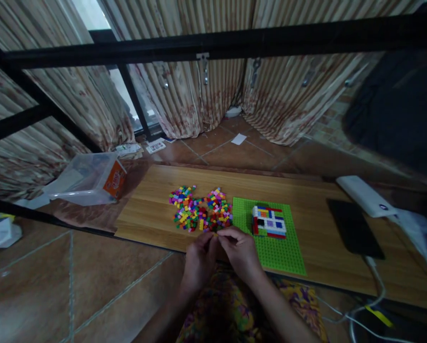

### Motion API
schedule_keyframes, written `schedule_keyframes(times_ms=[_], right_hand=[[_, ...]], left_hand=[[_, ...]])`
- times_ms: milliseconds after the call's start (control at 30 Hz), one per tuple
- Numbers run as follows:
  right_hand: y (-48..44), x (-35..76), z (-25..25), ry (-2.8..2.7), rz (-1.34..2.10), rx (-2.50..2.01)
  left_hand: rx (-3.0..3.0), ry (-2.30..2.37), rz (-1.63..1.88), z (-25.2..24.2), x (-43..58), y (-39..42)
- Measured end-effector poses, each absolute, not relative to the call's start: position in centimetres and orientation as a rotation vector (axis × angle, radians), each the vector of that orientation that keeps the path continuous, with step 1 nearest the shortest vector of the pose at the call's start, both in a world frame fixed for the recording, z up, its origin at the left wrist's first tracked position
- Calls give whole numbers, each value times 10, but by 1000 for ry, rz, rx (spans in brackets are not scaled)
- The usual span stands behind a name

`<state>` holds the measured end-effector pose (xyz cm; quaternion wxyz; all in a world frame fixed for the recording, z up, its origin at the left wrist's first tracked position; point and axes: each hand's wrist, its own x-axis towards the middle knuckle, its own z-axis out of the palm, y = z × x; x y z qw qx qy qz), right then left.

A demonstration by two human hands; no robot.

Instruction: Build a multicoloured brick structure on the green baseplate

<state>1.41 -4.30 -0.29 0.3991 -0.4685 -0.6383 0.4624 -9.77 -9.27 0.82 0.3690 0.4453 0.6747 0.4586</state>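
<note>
My left hand and my right hand meet fingertip to fingertip at the near edge of the wooden board. Between their pinched fingers is a small yellow toy brick, mostly hidden by the fingers. Just beyond the hands spreads a loose pile of small coloured toy bricks. To the right of it lies a green studded baseplate. A low block built of white, red, blue and yellow bricks sits on the plate's upper part.
A clear plastic box with an orange label stands left of the board. On the right lie a black phone with a cable and a white device. A black metal bar crosses above, before the curtains.
</note>
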Motion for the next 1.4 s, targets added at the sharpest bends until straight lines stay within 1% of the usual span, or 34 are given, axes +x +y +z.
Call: schedule_keyframes(times_ms=[200,367,467,567,767,933,1067,1267,1400], right_hand=[[-42,44,10,-1699,958,-1254],[-30,100,9,-1773,571,-1402],[-19,118,5,-1883,411,-1380],[-10,118,3,-2022,335,-1323],[-1,113,1,-2179,237,-1294],[1,111,2,-2167,234,-1357],[-1,112,0,-2074,268,-1401],[-10,118,-4,-1904,340,-1441],[-14,119,-2,-1807,306,-1490]], left_hand=[[1107,1824,1205,4,-97,-70],[1061,1879,1160,-10,-118,-44],[1018,1906,1131,-14,-121,-40],[991,1847,1159,-13,-112,-40],[1009,1546,1192,-4,-71,-41],[1047,1400,1017,-7,-29,-42],[1130,1443,1046,-12,-15,-43],[1308,1559,995,-8,-16,-48],[1356,1558,949,-5,-13,-51]])
